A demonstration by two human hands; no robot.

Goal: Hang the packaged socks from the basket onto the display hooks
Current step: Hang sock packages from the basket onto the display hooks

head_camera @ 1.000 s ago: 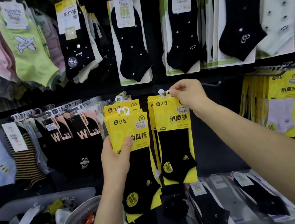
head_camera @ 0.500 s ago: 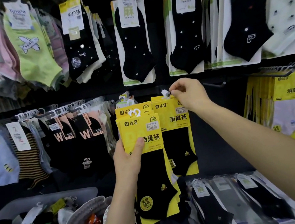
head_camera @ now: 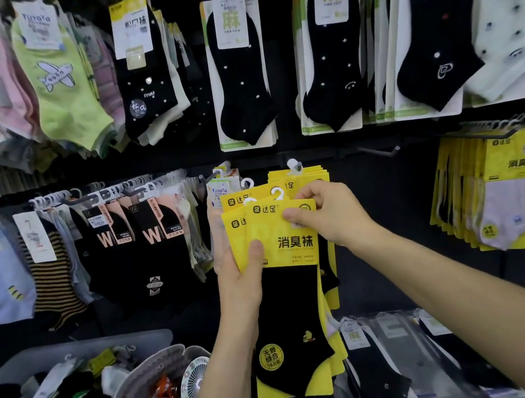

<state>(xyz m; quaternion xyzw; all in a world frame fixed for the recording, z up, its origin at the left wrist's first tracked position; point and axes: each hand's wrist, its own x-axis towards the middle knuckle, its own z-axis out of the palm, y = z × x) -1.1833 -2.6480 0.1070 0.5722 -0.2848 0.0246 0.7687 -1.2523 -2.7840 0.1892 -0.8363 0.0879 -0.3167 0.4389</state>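
My left hand (head_camera: 240,273) grips a stack of yellow-carded black sock packs (head_camera: 288,302) from the left edge, thumb on the front card. My right hand (head_camera: 329,213) pinches the top right corner of the front pack. Behind them, several of the same yellow packs (head_camera: 310,173) hang on a display hook (head_camera: 293,165). An empty hook (head_camera: 380,152) sticks out to the right. The woven basket (head_camera: 137,393) sits at lower left with a small fan and packets inside.
Sock displays fill the wall: black ankle socks (head_camera: 242,73) above, striped and black pairs (head_camera: 143,239) on the left, yellow packs with white socks (head_camera: 502,190) at right. A grey bin (head_camera: 81,350) of mixed socks stands at lower left. Flat sock packs (head_camera: 381,377) lie below.
My right hand left the hung pack on the hook and came down onto the front pack of the stack. My left hand shifted the stack rightward, in front of the hung packs.
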